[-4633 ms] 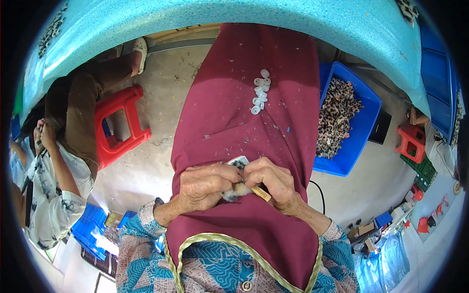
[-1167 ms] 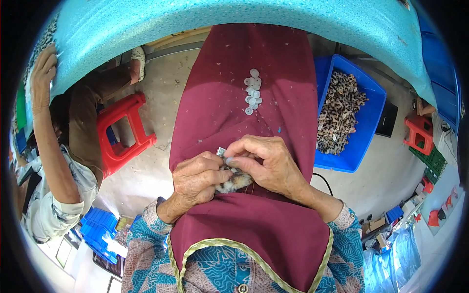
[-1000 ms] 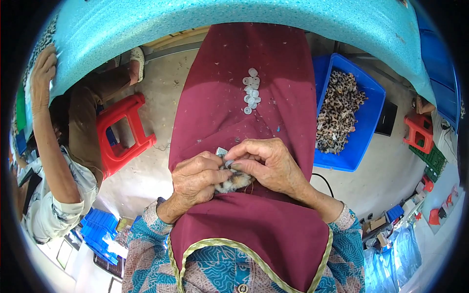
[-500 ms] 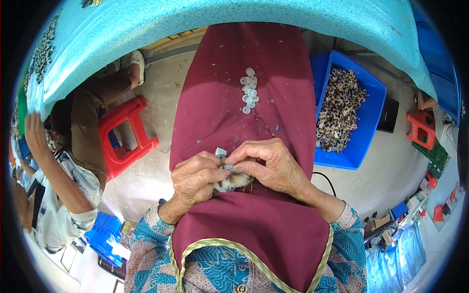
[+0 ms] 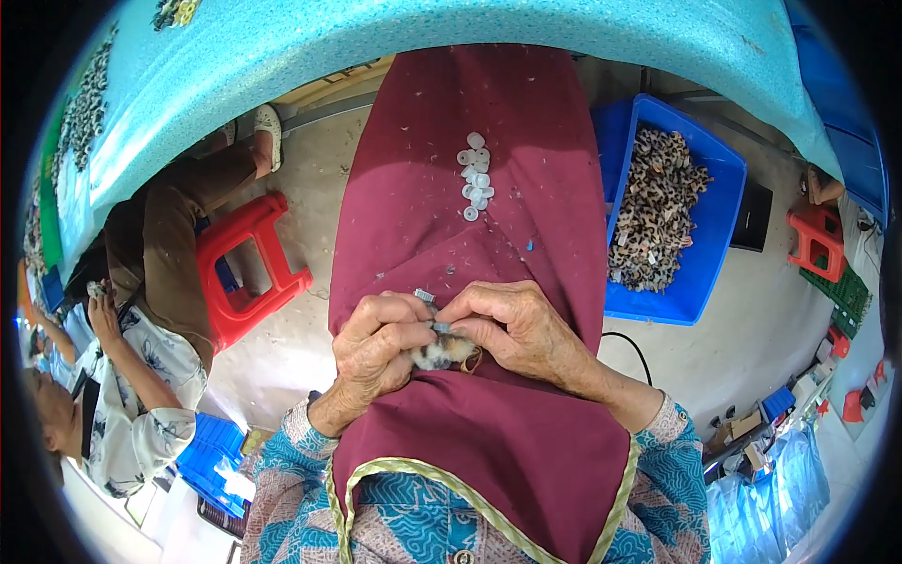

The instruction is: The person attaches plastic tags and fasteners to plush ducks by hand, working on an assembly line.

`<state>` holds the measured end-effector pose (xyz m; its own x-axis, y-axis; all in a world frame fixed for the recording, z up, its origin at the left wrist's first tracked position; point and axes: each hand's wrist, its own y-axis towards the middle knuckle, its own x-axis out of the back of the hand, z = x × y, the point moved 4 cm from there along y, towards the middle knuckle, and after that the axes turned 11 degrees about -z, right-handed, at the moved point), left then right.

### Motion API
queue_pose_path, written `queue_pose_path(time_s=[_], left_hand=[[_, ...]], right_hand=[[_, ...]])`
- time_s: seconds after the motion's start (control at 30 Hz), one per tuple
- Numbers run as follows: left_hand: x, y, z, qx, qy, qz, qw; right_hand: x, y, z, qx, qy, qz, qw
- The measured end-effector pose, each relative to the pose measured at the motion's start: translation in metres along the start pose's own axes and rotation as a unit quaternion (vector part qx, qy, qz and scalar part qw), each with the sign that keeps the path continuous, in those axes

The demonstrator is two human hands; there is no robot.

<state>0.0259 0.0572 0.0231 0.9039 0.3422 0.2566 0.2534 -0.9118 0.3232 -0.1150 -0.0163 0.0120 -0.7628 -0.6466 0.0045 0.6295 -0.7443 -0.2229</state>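
Note:
Low over my lap, a small fluffy piece (image 5: 443,353) in cream and dark grey, perhaps a plush toy part, is gripped between both hands. My left hand (image 5: 378,346) is closed round its left side. Thumb and forefinger of my right hand (image 5: 526,329) pinch at its top edge, by a tiny pale blue bit (image 5: 441,327) whose kind I cannot make out. A white printed tag (image 5: 425,296) sticks up beside my left fingers. Farther up the maroon apron (image 5: 404,188) lies a cluster of small whitish plastic discs (image 5: 476,177), some with a stem or hole.
To the right stands a blue bin (image 5: 719,226) heaped with spotted fluffy pieces (image 5: 653,207). A table with a turquoise cover (image 5: 451,21) curves across the far side. On the left are a red stool (image 5: 211,263) and a seated co-worker (image 5: 155,357) holding a small piece.
Both hands stay at the fluffy piece, with only slight finger movement. The co-worker's raised hand has come down from the table edge, and the view has shifted a little.

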Motion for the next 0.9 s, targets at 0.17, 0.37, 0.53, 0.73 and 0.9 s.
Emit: queue_pose_path(time_s=[0.17,0.37,0.53,0.73,0.9], left_hand=[[0.005,0.0,-0.01,-0.056,0.032,0.032,0.997],[0.003,-0.003,0.001,0.028,0.016,-0.008,0.999],[-0.005,-0.008,0.014,0.168,0.011,0.018,0.986],[-0.009,-0.009,0.02,0.228,-0.052,0.006,0.972],[-0.008,-0.002,0.022,0.18,-0.051,0.024,0.982]], right_hand=[[0.0,-0.001,0.003,0.018,0.023,-0.001,1.0],[0.001,-0.002,-0.001,0.031,-0.007,0.038,0.999],[0.002,-0.005,-0.008,-0.072,0.087,0.014,0.993],[0.001,-0.004,-0.017,-0.189,0.15,0.009,0.97],[0.006,-0.003,-0.017,-0.171,0.153,0.02,0.973]])
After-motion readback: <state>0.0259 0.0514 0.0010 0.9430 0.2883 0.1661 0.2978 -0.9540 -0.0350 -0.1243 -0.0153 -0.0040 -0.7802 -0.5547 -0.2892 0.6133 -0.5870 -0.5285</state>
